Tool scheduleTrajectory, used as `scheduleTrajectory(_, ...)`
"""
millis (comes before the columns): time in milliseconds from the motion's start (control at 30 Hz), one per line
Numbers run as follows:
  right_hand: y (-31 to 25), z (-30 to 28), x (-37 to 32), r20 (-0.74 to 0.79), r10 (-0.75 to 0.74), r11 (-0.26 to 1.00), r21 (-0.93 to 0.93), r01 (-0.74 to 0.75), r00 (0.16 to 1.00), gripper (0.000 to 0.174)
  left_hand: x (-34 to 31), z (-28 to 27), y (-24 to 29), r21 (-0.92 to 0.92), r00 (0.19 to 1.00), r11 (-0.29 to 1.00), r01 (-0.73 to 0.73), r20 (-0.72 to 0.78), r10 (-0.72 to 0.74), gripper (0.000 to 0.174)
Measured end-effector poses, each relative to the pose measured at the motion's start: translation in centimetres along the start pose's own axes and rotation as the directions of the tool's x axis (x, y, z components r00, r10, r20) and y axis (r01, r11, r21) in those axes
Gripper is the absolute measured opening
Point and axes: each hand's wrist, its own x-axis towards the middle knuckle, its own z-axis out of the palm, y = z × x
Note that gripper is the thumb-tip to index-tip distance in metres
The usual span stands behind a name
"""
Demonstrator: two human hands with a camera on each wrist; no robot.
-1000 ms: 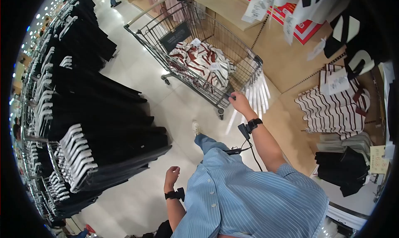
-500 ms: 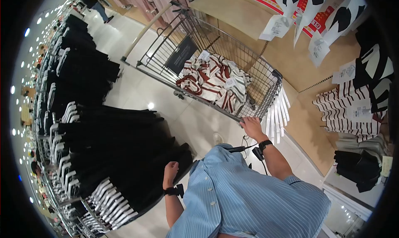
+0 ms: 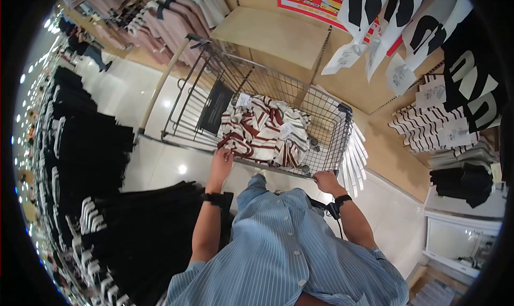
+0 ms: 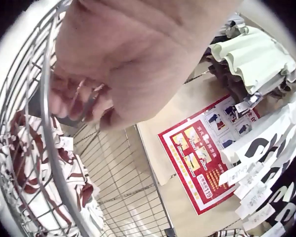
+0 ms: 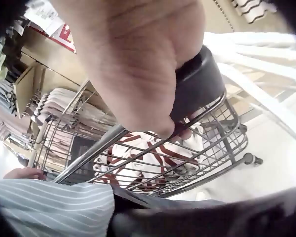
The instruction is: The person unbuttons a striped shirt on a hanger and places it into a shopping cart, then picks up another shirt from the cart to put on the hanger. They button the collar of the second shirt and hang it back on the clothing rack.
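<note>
A wire shopping cart (image 3: 257, 65) stands crosswise in front of the person, with red-brown and white striped clothing (image 3: 262, 127) heaped inside. The right hand (image 3: 327, 182) grips its near right corner; in the right wrist view the thumb side of that hand (image 5: 143, 74) lies over the rail beside a dark corner piece (image 5: 200, 81). At the cart's near side, by the clothing, is the left hand (image 3: 220, 167). In the left wrist view its fingers (image 4: 79, 98) curl loosely beside the metal rim (image 4: 50, 128), with nothing seen held in them.
Black garments (image 3: 144, 226) hang on racks at the left. Pink garments (image 3: 160, 28) hang beyond the cart. White-and-black tagged items (image 3: 367, 9) and striped garments (image 3: 428, 127) line the right wall. A person (image 3: 91, 49) stands at the far left.
The left hand has moved forward to the cart's near side. The right hand stays at the corner, its fingers now round it. The cart sits closer to the body and has shifted left in view.
</note>
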Motion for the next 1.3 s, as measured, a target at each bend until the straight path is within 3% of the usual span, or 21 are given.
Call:
scheduleTrajectory(167,-1.2,-1.0,0.4,0.035,0.113,0.993,-0.027,-0.112,0.993,0.019,11.3,1.2,-6.5,0.065,0.979,0.996,0.053,0.194,-0.065,0.031)
scheduleTrajectory(200,-1.6,-1.6,0.4,0.067,0.136,0.991,-0.023,-0.135,0.988,0.019,13.2,2.2,-9.0,0.050,0.962,0.984,0.170,0.210,-0.176,0.029)
scheduleTrajectory(233,-1.5,-1.1,0.3,0.057,0.163,0.987,-0.017,-0.162,0.985,0.020,14.5,1.4,-8.2,-0.145,0.797,0.822,0.551,0.384,-0.467,0.028)
scheduleTrajectory(267,-1.4,-0.6,0.2,0.045,0.187,0.982,-0.014,-0.187,0.981,0.021,15.6,1.8,-9.8,-0.322,0.737,0.670,0.668,0.406,-0.540,0.026)
scheduleTrajectory(300,-1.7,-0.7,0.4,0.035,0.211,0.978,-0.008,-0.210,0.977,0.022,16.1,1.7,-10.3,-0.473,0.664,0.472,0.744,0.446,-0.600,0.025)
scheduleTrajectory(400,-2.2,-1.1,0.9,0.111,0.312,0.950,-0.034,-0.310,0.944,0.025,16.9,1.9,-11.2,-0.594,0.642,0.350,0.724,0.396,-0.656,0.026)
scheduleTrajectory(467,-3.1,-1.5,0.7,0.100,0.366,0.930,-0.011,-0.367,0.925,0.025,17.8,5.1,-18.0,-0.211,0.701,0.710,0.672,0.490,-0.518,0.030)
scheduleTrajectory(500,-3.4,-1.3,0.6,0.112,0.385,0.923,-0.023,-0.385,0.916,0.026,18.3,5.5,-17.7,0.024,0.671,0.806,0.592,0.539,-0.509,0.035)
scheduleTrajectory(567,-3.3,-1.5,0.9,0.129,0.420,0.908,-0.059,-0.415,0.899,0.028,19.1,6.8,-16.7,0.476,0.581,0.825,0.306,0.593,-0.557,0.051)
scheduleTrajectory(600,-3.3,-1.6,1.1,0.186,0.453,0.890,-0.049,-0.453,0.872,0.029,18.8,9.6,-20.7,0.402,0.503,0.840,0.364,0.675,-0.540,0.061)
scheduleTrajectory(700,-3.1,-0.6,0.4,0.051,0.414,0.910,-0.005,-0.415,0.909,0.028,17.4,11.5,-21.1,0.405,0.313,0.704,0.583,0.688,-0.655,0.067)
scheduleTrajectory(767,-2.8,-0.5,0.8,0.113,0.429,0.902,-0.010,-0.431,0.896,0.029,18.0,11.2,-20.6,0.465,0.375,0.763,0.449,0.677,-0.633,0.065)
scheduleTrajectory(867,-3.5,-1.6,1.1,0.201,0.460,0.888,-0.078,-0.454,0.865,0.030,18.2,9.0,-17.1,0.447,0.403,0.752,0.485,0.648,-0.646,0.050)
scheduleTrajectory(933,-3.2,-1.7,1.3,0.212,0.466,0.884,-0.062,-0.464,0.859,0.031,17.8,8.5,-17.1,0.359,0.433,0.754,0.550,0.650,-0.625,0.039)
scheduleTrajectory(1067,-3.7,-1.8,1.4,0.204,0.485,0.872,-0.036,-0.489,0.850,0.034,17.8,9.1,-17.1,0.358,0.513,0.775,0.520,0.595,-0.619,0.026)
scheduleTrajectory(1133,-4.0,-1.9,1.2,0.206,0.493,0.868,-0.043,-0.495,0.845,0.034,17.7,10.4,-19.1,0.391,0.561,0.881,0.267,0.680,-0.472,0.024)
scheduleTrajectory(1167,-4.1,-2.0,1.2,0.197,0.493,0.867,-0.040,-0.496,0.847,0.034,18.0,10.7,-19.6,0.432,0.536,0.898,-0.082,0.779,-0.325,0.024)
scheduleTrajectory(1200,-4.1,-2.1,1.3,0.187,0.493,0.868,-0.036,-0.495,0.850,0.034,18.5,10.2,-18.6,0.405,0.495,0.811,-0.422,0.853,-0.168,0.023)
scheduleTrajectory(1233,-4.1,-2.3,1.3,0.182,0.493,0.868,-0.032,-0.496,0.851,0.033,18.1,11.7,-20.1,0.380,0.541,0.924,0.040,0.769,-0.340,0.023)
scheduleTrajectory(1267,-4.3,-2.4,1.2,0.177,0.493,0.868,-0.026,-0.496,0.852,0.032,17.5,14.4,-23.1,0.268,0.494,0.828,0.493,0.697,-0.520,0.023)
scheduleTrajectory(1300,-4.4,-2.5,1.3,0.171,0.491,0.868,-0.018,-0.496,0.854,0.031,17.3,15.8,-24.8,0.091,0.367,0.547,0.832,0.650,-0.666,0.024)
